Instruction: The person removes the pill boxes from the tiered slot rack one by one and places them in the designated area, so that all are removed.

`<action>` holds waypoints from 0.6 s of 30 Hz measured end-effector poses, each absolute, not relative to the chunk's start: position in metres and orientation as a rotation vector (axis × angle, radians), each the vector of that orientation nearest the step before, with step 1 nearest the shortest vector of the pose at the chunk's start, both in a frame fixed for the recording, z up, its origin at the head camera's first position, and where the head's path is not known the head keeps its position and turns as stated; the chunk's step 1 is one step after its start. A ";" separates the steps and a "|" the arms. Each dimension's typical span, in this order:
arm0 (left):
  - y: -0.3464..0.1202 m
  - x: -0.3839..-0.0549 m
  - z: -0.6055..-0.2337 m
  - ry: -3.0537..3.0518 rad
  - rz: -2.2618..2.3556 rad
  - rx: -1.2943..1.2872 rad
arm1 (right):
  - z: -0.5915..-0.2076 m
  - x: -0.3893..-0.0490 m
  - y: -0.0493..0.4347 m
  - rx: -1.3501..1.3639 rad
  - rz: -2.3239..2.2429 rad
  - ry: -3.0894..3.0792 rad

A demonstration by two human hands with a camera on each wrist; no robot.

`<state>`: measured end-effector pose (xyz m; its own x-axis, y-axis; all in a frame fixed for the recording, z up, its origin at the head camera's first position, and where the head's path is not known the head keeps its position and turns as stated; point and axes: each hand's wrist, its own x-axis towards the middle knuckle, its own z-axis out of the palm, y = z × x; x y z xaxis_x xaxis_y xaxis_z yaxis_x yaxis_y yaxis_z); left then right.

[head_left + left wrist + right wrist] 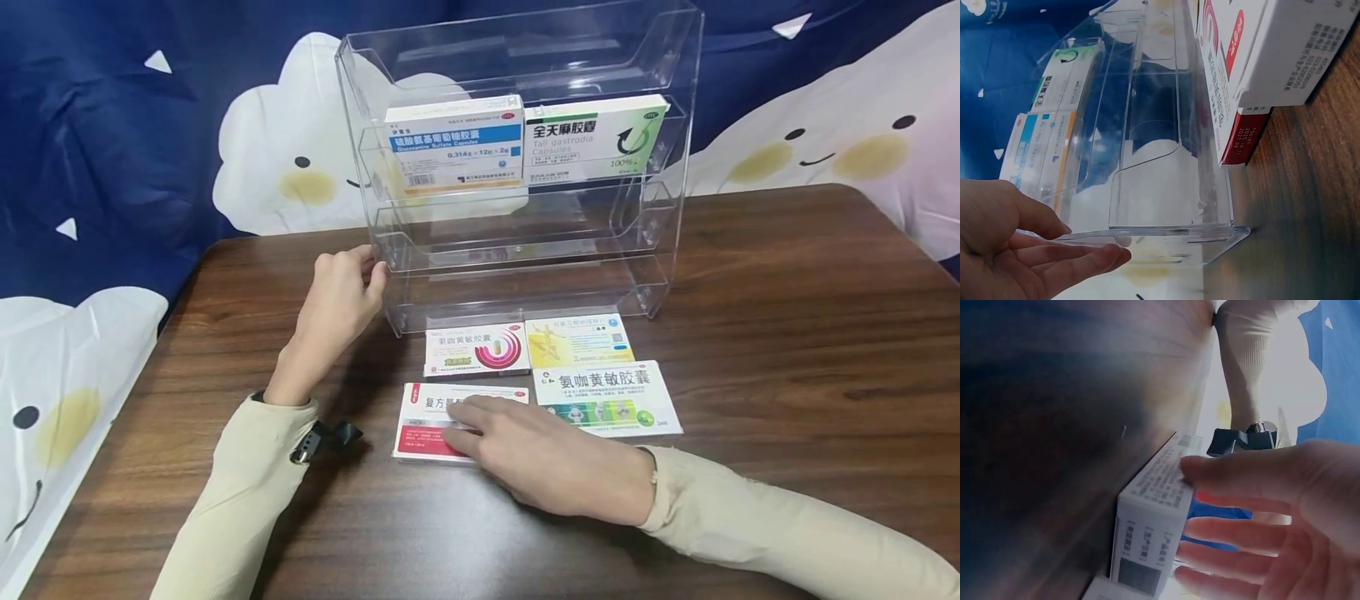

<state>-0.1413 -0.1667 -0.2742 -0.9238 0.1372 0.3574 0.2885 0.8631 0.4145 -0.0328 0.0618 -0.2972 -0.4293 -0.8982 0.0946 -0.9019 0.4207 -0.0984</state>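
A clear plastic display rack (517, 252) with several tiers stands on the table. My left hand (341, 292) grips its left side panel; in the left wrist view the thumb lies on one face of the panel (1166, 232) and the fingers on the other. My right hand (540, 458) rests on a red-and-white medicine box (427, 435), fingers stretched over its top and partly hiding the print. Seen from the right wrist, the thumb touches the upper edge of that white box (1154, 481). The box lies flat on the table.
Beside it lie a white-and-green medicine box (607, 392), a pink-and-white one (476, 350) and a yellow-and-white one (577, 340), before the rack. Upper in the rack stand a blue-and-white box (457, 150) and a green-and-white box (592, 142). A patterned curtain (150, 150) hangs behind the table (795, 333).
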 end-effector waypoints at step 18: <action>-0.165 -0.141 -0.275 -2.726 -0.688 -0.301 | -0.301 -0.032 0.064 1.597 0.052 -2.655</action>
